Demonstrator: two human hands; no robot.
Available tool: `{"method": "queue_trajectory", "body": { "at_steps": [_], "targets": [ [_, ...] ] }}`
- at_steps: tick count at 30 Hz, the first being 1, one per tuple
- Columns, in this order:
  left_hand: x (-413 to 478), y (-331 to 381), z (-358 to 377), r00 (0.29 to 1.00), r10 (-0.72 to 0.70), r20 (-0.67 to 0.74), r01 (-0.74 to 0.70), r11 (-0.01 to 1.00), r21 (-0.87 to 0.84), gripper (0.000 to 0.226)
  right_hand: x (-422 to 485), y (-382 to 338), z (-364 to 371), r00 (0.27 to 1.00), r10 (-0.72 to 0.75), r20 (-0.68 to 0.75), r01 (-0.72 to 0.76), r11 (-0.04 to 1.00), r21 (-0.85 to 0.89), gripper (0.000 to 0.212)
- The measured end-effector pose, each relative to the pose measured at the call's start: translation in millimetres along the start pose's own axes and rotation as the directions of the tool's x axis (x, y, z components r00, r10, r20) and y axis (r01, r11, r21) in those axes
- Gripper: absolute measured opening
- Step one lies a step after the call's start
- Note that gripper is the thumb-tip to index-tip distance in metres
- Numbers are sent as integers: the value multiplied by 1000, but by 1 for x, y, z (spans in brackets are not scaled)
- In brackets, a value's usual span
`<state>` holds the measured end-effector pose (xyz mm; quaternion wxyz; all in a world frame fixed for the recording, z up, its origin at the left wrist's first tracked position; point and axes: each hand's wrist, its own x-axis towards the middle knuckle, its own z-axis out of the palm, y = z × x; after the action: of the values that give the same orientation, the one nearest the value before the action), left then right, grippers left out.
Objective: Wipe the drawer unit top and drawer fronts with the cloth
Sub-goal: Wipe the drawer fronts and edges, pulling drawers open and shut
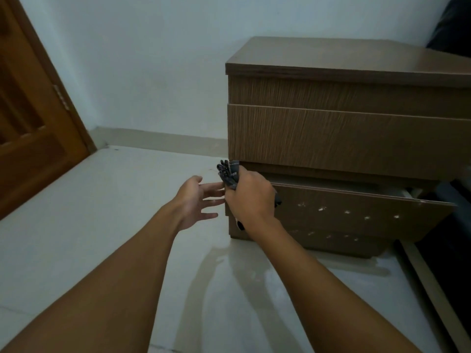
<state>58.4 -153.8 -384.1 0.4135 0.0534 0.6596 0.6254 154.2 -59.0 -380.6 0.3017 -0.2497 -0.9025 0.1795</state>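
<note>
The bunched dark grey cloth (229, 173) sits at the left edge of the brown wood-grain drawer unit (331, 94), just under its upper drawer front (344, 133), held in the closed grip of the right hand (248, 197). The left hand (196, 200) hovers beside it, fingers spread, holding nothing. White specks dot the pulled-out lower drawer front (356, 215), so it likely awaits wiping; whether the top (344, 57) is done is unclear.

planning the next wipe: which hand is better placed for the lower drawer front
Right. The right hand grips the cloth by the lower drawer front; the left hand is open, holding nothing.
</note>
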Motion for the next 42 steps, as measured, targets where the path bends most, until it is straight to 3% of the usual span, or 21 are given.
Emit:
{"method": "queue_trajectory", "body": {
  "at_steps": [9, 12, 13, 16, 19, 22, 25, 30, 38, 42],
  "targets": [
    [0, -5, -10, 1000, -2, 16, 4, 992, -123, 66, 12, -41, 22, 993, 57, 102, -71, 989, 132, 16],
    [2, -6, -13, 1000, -4, 25, 9, 983, -181, 65, 19, -43, 15, 971, 116, 207, -178, 933, 312, 17],
    [4, -7, -13, 1000, -4, 28, 10, 979, -203, 65, 22, -43, 9, 953, 142, 267, -252, 860, 443, 19],
    [4, -7, -10, 998, 42, 41, -34, 982, -184, 60, 25, -38, -14, 887, 177, 426, -457, 462, 760, 16],
    [3, -7, -7, 997, 59, 54, -57, 997, -45, 49, 23, -24, -36, 895, 224, 386, -442, 317, 840, 16],
    [3, -8, -2, 995, 98, 34, -102, 982, 162, 37, 18, -8, -55, 918, 283, 279, -366, 327, 872, 9],
    [2, -9, 11, 972, 215, -96, -182, 945, 271, 32, 11, 6, -69, 928, 340, 153, -281, 366, 887, 6],
    [4, -15, 23, 929, 322, -181, -263, 921, 287, 25, -1, 28, -82, 939, 343, 25, -196, 475, 858, 10],
    [23, -16, 39, 848, 427, -315, -347, 895, 279, 16, -10, 51, -87, 922, 388, -7, -207, 506, 837, 15],
    [31, -12, 52, 832, 392, -392, -342, 920, 193, 12, -18, 63, -88, 917, 399, -3, -226, 527, 819, 19]
  ]
}}
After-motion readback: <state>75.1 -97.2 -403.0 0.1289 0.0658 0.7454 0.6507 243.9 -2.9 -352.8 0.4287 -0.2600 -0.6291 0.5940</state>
